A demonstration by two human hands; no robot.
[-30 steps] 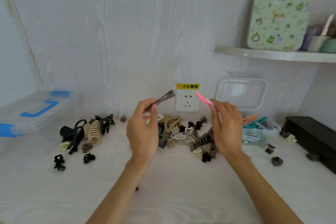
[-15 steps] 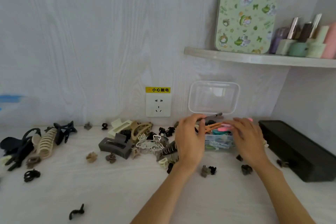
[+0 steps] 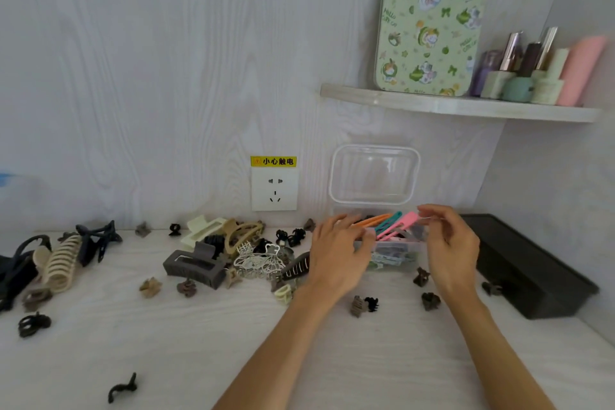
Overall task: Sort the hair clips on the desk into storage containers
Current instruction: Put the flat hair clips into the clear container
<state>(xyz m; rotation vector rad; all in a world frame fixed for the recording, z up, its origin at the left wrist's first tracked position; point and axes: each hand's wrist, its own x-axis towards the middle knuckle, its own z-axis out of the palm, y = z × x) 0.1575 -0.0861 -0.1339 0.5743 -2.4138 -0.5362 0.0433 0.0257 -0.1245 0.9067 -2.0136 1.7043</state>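
Note:
A small clear container [image 3: 392, 260] stands at the back of the desk, its lid [image 3: 374, 176] leaning upright against the wall behind it. Orange [image 3: 372, 220], teal [image 3: 389, 221] and pink [image 3: 404, 223] flat clips lie in it. My left hand [image 3: 339, 253] rests at the container's left rim with relaxed fingers and holds nothing. Over the right rim hovers my right hand [image 3: 449, 243], fingers loosely curled, fingertips close to the pink clip's end. Left of the container lies a heap of claw clips, among them a grey rectangular one [image 3: 193, 268] and a white wire one [image 3: 259, 260].
A black box [image 3: 529, 270] lies along the right wall. Small clips [image 3: 364, 304] are scattered in front of the container, and a black one [image 3: 123, 388] lies near the front. Large clips [image 3: 61, 263] sit far left. A shelf [image 3: 459, 106] and a wall socket [image 3: 274, 188] are behind.
Both hands carried a brown clip and a pink clip right to the clear container and lowered them in. The clips now lie in it and the fingers have loosened.

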